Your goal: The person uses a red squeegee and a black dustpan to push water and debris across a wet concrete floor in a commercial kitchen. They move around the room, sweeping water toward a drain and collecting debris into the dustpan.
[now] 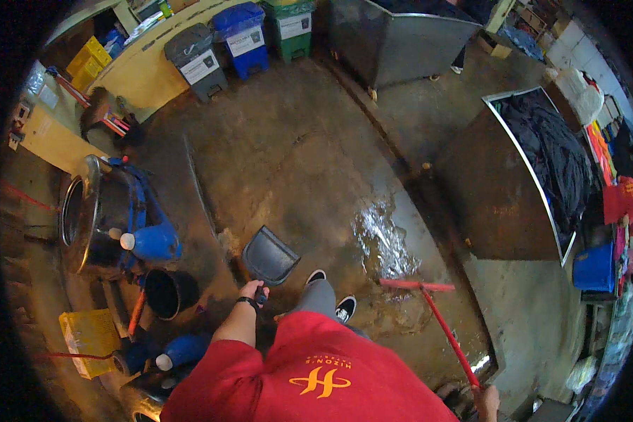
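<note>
My left hand is closed round the dark handle of a long-handled dustpan. Its grey pan hangs over or rests on the wet floor ahead of my left foot; I cannot tell which. At the lower right, my right hand grips the red pole of a floor squeegee. The squeegee's wide red head lies across the floor, next to a shiny wet patch. My feet, in dark shoes with white edges, stand between the two tools.
To the left are a round metal drum, a blue bottle-shaped container, a black bucket and a yellow crate. Grey, blue and green bins line the far wall. Large metal carts stand right, beyond a floor channel.
</note>
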Available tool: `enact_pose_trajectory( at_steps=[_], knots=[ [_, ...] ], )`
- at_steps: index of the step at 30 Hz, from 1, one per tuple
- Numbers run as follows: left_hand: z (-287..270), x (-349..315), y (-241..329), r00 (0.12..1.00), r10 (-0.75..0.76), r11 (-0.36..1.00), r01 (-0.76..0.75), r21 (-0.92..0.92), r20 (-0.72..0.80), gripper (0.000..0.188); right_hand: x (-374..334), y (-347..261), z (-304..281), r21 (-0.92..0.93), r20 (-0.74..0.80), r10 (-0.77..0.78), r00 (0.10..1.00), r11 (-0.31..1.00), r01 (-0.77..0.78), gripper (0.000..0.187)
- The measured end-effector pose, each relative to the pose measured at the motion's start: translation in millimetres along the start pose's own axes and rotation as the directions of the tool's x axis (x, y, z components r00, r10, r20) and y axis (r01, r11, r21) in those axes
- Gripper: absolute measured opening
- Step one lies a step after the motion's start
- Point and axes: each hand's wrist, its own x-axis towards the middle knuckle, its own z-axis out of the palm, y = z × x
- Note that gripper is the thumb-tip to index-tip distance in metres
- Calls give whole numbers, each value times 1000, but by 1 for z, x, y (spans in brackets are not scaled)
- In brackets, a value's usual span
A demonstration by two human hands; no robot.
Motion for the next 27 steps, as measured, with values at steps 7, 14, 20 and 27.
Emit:
enact_pose_trajectory(
  at_steps=[7, 14, 20, 27],
  knots=[
    [23, 31, 42, 993, 34, 958, -64, -280, -111, 28, 80, -222, -28, 380, -23, -386, 922, 850, 365, 40],
    [45, 40, 144, 999, 51, 876, -41, -481, 8, 24, 100, -471, -101, 518, 181, -505, 844, 778, 355, 37],
    [68, 44, 229, 993, 68, 871, -11, -492, 98, 19, 147, -669, -177, 249, -125, -646, 753, 715, 654, 38],
    [104, 47, 282, 988, 134, 937, -100, -334, 79, 20, 190, -855, -331, -20, -148, -765, 627, 637, 771, 36]
  ],
)
